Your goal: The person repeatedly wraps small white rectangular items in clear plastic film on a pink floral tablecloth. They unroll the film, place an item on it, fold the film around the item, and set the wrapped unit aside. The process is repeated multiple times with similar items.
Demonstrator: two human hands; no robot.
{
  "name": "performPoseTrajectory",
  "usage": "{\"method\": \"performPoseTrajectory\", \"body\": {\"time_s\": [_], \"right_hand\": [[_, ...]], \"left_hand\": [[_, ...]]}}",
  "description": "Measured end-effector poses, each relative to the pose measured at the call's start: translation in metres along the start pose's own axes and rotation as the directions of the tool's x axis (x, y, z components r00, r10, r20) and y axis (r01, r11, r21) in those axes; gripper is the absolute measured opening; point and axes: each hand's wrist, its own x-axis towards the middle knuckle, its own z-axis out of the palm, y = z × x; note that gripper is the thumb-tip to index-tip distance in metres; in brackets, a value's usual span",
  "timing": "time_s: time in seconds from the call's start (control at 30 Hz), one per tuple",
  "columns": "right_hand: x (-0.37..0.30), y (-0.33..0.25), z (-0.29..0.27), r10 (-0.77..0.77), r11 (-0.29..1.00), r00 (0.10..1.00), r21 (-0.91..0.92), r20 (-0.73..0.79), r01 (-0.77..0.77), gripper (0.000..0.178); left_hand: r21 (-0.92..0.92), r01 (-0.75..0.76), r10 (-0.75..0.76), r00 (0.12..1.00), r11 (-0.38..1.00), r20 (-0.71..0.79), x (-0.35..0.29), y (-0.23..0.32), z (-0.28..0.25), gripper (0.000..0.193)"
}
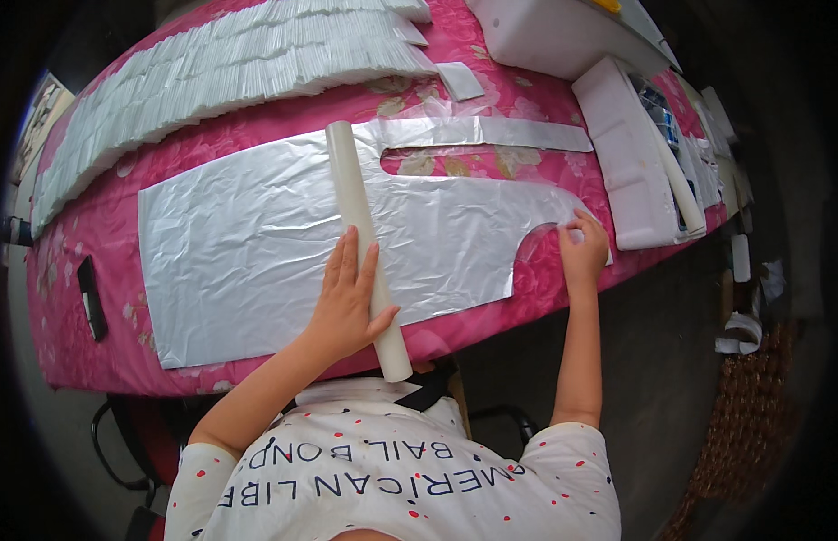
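A thin silvery-white plastic sheet [239,243], cut like an apron with strap-like ends, lies spread and wrinkled in front of me. Across its middle runs a long pale tube [351,180], its near end sticking out past the table edge. My left hand [345,307] rests on the tube with fingers stretched out and the thumb lying over it. At the sheet's right end, beside a curved cut-out, my right hand [584,251] is closed in a pinch on the strap's edge. The strap under those fingertips is partly hidden.
A pink flowered cloth [103,239] covers the table. Rows of stacked white folded packets [239,68] fill the far left, with one loose packet [460,81] beside them. A dark, slim object [91,298] lies at left. White foam boxes [617,153] stand at right.
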Motion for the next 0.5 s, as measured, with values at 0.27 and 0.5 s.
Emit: {"method": "performPoseTrajectory", "body": {"time_s": [0.27, 0.5], "right_hand": [[-0.078, -0.203, -0.007, -0.457, 0.622, 0.793, 0.782, 0.403, -0.039, 0.015], [-0.114, -0.219, -0.017, -0.503, 0.725, 0.762, 0.679, 0.408, 0.115, 0.028]], "left_hand": [[-0.924, 0.288, -0.291, 0.933, 0.251, 0.212, -0.011, 0.011, -0.011, 0.061], [-0.763, 0.586, -0.58, 0.733, 0.273, 0.356, -0.064, -0.094, -0.095, 0.028]]}}
